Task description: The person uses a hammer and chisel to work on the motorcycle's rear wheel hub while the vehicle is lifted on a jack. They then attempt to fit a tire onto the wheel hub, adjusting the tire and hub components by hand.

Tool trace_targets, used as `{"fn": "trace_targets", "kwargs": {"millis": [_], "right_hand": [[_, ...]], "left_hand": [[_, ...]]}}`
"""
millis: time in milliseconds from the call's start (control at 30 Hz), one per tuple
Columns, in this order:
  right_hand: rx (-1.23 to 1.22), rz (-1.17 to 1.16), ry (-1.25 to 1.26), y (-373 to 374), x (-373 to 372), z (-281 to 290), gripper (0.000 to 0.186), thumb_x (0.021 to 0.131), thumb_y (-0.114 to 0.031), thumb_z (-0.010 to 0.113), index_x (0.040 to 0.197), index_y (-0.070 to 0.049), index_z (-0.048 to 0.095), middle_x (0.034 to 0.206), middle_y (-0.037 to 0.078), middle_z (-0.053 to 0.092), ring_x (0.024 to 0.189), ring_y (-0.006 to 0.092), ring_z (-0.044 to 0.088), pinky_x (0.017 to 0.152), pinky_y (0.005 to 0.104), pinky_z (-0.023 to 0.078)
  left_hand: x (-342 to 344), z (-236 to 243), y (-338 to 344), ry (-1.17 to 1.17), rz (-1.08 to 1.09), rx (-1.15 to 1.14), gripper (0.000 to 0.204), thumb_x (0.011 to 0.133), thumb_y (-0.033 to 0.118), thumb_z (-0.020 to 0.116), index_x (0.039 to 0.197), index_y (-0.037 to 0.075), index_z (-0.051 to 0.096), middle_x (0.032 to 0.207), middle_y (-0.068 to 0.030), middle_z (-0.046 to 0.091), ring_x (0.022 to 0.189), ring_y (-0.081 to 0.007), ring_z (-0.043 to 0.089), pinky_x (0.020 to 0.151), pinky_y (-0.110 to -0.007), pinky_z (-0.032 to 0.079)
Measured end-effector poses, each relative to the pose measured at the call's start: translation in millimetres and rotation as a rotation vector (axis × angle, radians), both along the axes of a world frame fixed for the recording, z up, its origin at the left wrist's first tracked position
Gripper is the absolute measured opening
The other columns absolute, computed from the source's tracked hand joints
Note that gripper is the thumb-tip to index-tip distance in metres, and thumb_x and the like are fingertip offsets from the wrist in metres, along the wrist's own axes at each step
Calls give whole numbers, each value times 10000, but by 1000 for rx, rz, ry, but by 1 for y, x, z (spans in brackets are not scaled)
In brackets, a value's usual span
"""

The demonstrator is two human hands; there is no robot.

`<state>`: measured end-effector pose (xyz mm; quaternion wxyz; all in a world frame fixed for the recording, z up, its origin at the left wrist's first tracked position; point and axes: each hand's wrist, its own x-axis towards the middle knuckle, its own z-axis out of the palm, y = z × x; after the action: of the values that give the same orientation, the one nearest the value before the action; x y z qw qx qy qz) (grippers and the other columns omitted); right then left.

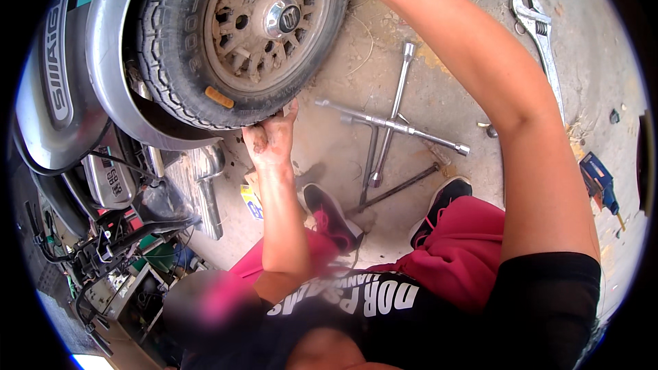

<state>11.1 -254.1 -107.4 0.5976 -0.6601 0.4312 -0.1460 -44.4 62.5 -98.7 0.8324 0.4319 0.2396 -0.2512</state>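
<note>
A dusty wheel (236, 55) with a treaded black tyre and a shiny centre cap sits at the upper left, partly inside a silver-grey mudguard (106, 55). An orange patch (219, 97) marks the tyre's sidewall. My left hand (271, 140) is under the tyre's lower edge, gripping it from below; part of its fingers is hidden by the rubber. Dark smudges show on that hand. My right forearm (425, 20) stretches up over the floor past the wheel's right side, and its hand lies beyond the picture's top edge.
On the concrete floor lie a four-way lug wrench (394, 123), a dark bar (394, 190), a large adjustable wrench (541, 38) and a blue power tool (600, 181). A yellow-and-blue box (251, 202) lies near my left forearm. Vehicle bodywork (51, 116) fills the left side.
</note>
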Motion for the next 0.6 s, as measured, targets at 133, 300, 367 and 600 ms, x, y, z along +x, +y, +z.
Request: {"fn": "trace_targets", "kwargs": {"millis": [133,300,367,600], "right_hand": [[33,-53,51,-3,-1,-2,625,993,-468,171,1290,-76,556,1342,224,508,1289,448,400,1079,538,296],[145,14,152,11,3,-14,637,990,-468,162,1303,-58,535,1320,215,532,1266,436,437,1074,526,311],[146,-24,178,2,-6,-17,640,989,-466,163,1298,-47,535,1307,214,542,1249,437,456,1071,522,317],[69,-175,184,20,8,-32,637,995,-442,184,1154,-7,621,1215,245,591,1179,443,511,1037,508,357]], "left_hand": [[-1,6,-9,-48,-33,87,455,962,271,383,1397,139,402,1499,-47,352,1350,-240,320,1122,-564,129],[-8,10,6,-118,131,255,398,989,247,367,1367,143,433,1443,-67,410,1260,-240,385,1035,-544,232],[-5,6,0,-148,87,269,422,977,300,440,1372,152,427,1466,-43,380,1306,-230,355,1074,-564,200],[3,-2,8,-207,171,211,464,937,317,576,1331,93,475,1419,-40,446,1296,-212,394,1095,-404,294]]}}
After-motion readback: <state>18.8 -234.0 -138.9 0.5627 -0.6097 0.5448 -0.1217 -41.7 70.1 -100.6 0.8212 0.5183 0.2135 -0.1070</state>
